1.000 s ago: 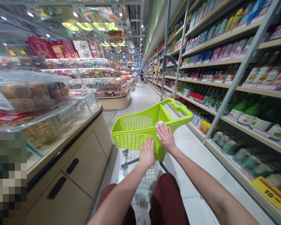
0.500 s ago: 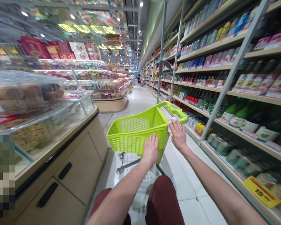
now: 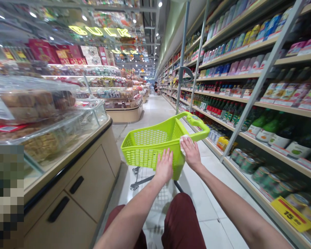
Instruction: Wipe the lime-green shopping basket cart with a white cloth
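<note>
In the head view a lime-green shopping cart (image 3: 142,155) with a perforated basket stands in the aisle just ahead of my knees. My left hand (image 3: 164,166) lies flat against its near side, fingers spread and holding nothing. Under the fingers of my right hand (image 3: 191,153) is a crumpled white cloth (image 3: 182,142), pressed to the upper rear corner of the cart's side, below the handle (image 3: 197,121). Part of the cloth is hidden by those fingers; whether it is fabric or paper I cannot tell.
Along the left runs a bulk-food counter (image 3: 93,162) with glass bins and drawers. Tall shelves (image 3: 224,157) of bottles and cans line the right, with a grey ladder (image 3: 182,52) against them. A person (image 3: 156,87) is low down far along the aisle.
My right hand has slid the white cloth left from the cart's rear edge onto its side panel. My left hand stays on the basket's side. The view has shifted slightly.
</note>
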{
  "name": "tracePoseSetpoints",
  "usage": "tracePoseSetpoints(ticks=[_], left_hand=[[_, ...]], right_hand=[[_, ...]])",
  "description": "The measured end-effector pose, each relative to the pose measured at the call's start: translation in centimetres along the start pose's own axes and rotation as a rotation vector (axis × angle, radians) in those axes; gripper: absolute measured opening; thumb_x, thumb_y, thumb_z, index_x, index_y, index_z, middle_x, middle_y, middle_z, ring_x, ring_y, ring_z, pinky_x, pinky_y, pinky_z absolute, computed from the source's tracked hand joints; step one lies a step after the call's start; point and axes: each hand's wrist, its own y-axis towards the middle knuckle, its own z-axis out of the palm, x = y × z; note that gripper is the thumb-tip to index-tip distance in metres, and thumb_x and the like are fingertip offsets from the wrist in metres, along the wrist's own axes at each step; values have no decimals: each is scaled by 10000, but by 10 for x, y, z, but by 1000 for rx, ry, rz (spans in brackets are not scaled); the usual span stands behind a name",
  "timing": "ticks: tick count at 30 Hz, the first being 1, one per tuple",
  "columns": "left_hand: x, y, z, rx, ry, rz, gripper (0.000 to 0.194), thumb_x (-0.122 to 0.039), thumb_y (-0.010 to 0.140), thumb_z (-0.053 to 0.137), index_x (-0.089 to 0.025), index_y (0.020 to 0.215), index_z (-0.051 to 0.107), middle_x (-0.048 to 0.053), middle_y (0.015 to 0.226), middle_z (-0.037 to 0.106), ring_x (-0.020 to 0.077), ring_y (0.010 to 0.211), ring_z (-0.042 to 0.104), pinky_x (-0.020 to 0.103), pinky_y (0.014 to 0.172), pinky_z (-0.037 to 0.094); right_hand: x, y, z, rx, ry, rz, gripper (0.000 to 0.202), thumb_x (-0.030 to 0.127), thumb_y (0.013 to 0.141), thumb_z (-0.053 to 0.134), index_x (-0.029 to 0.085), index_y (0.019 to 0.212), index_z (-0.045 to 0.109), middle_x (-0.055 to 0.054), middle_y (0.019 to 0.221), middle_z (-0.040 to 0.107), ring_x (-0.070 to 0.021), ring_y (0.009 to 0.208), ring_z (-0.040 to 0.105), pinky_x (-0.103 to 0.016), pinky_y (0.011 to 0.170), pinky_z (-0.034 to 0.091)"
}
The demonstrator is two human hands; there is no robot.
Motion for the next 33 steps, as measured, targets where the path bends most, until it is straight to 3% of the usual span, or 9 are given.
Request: tracePoseSetpoints(ticks=[3,7,10,12,16,19,25,28,33], left_hand=[[8,-2,2,-11,12,-20,717,-172,709,444,-131,1372,175,70,1467,107,230,1344,26,464,1080,113],[19,-10,8,27,8,-40,721,-168,703,441,-138,1373,179,65,1467,100,229,1343,34,466,1077,123],[30,-14,12,52,8,-62,707,-165,708,423,-137,1373,185,64,1467,98,228,1343,41,469,1075,127],[38,-15,13,58,15,-78,687,-169,719,409,-135,1371,194,66,1466,102,231,1342,54,473,1074,124],[54,-15,15,89,33,-134,671,-181,737,398,-127,1372,190,71,1466,102,235,1342,54,477,1072,119],[66,-15,17,89,43,-173,683,-185,735,403,-123,1377,176,74,1466,101,236,1343,39,470,1076,111],[82,-25,22,118,36,-200,717,-195,709,430,-125,1377,179,78,1465,93,240,1343,34,474,1074,108],[87,-29,26,126,33,-210,705,-192,712,425,-115,1373,193,85,1464,100,243,1342,48,472,1074,100],[97,-32,31,133,45,-243,702,-160,706,410,-126,1372,191,77,1464,110,235,1341,62,471,1071,119]], right_hand=[[6,10,11,30,-8,-34,509,89,823,350,164,1327,339,-83,1388,323,-221,1321,151,-475,1028,191],[30,-20,43,162,-34,-146,441,106,836,369,160,1271,424,-84,1353,382,-238,1280,270,-458,1001,260],[46,-37,54,226,-22,-203,411,100,830,385,172,1222,483,-74,1321,430,-237,1240,347,-431,982,303],[54,-31,52,211,7,-236,414,111,837,383,185,1235,472,-72,1326,424,-225,1253,328,-425,993,295],[65,9,39,85,48,-200,445,131,868,337,175,1310,372,-74,1379,339,-208,1315,180,-451,1040,204],[72,29,44,89,65,-216,443,140,875,329,171,1316,359,-72,1389,318,-215,1320,156,-465,1041,192],[79,-9,84,267,49,-330,387,136,842,398,166,1218,485,-89,1338,405,-234,1272,289,-463,1010,270],[86,-20,89,321,66,-411,366,151,836,416,174,1190,507,-81,1317,437,-231,1253,327,-457,997,297],[111,25,71,154,127,-367,410,170,870,368,193,1276,417,-63,1373,356,-217,1309,198,-456,1040,211]])
